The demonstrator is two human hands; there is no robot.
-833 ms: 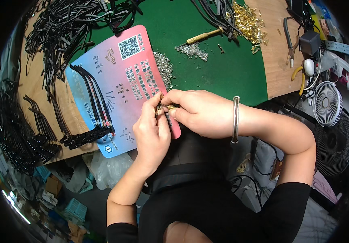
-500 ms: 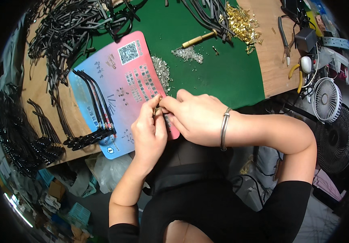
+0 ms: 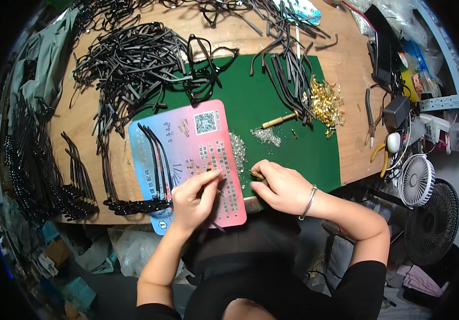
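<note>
Left hand (image 3: 193, 198) rests on the near part of the pink card (image 3: 197, 154), fingers pinched around a thin dark temple arm (image 3: 214, 188), though the piece is mostly hidden, so hard to be sure. Right hand (image 3: 283, 186) sits just right of the card at the near edge of the green mat (image 3: 288, 149), fingers curled tight on a small brass-tipped tool (image 3: 256, 174) pointing left toward the screws (image 3: 237, 149) heaped at the card's right edge. Silver bracelet (image 3: 308, 201) on the right wrist. Two black arms (image 3: 155, 160) lie on the card's left side. Far left, a big pile of black arms (image 3: 133, 69); far right on the mat, gold hinges (image 3: 325, 104) and a brass driver (image 3: 280, 120). White fan (image 3: 417, 180) right of the table.
</note>
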